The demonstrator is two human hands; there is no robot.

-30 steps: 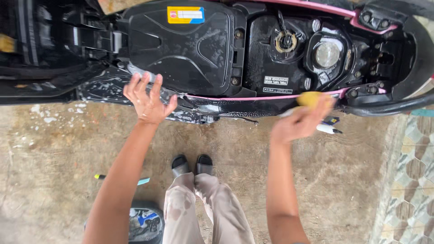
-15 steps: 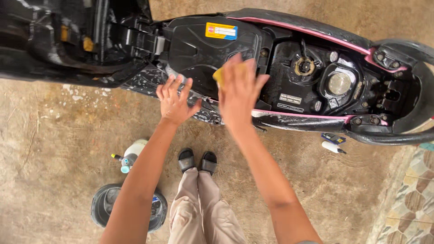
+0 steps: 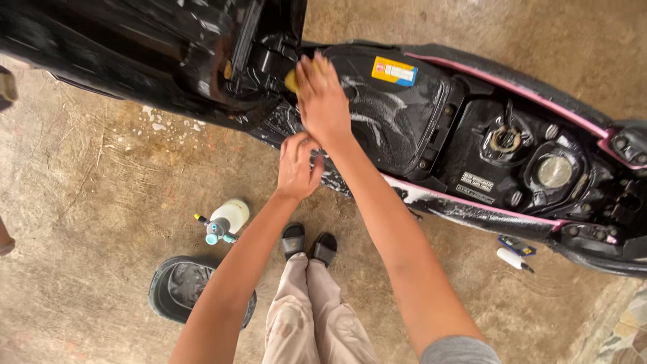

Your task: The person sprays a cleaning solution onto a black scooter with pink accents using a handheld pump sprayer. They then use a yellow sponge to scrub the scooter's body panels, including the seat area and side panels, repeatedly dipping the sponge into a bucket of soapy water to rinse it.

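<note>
A black scooter [image 3: 472, 135] with pink trim stands across the top of the view, its seat lifted and its under-seat bay exposed. My right hand [image 3: 322, 98] presses a yellow sponge [image 3: 294, 79] on the soapy black cover near the seat hinge. My left hand [image 3: 296, 165] rests flat against the wet side panel just below, fingers together, holding nothing that I can see.
A pale spray bottle [image 3: 222, 220] with a blue nozzle lies on the concrete floor [image 3: 101, 195]. A black bucket [image 3: 176, 286] stands beside my legs. Two small items [image 3: 515, 251] lie under the scooter at right. Soap foam dots the floor at left.
My right hand has carried the sponge leftward from the scooter's rear along the cover to the seat hinge. The view has shifted left, bringing the bottle and bucket into sight.
</note>
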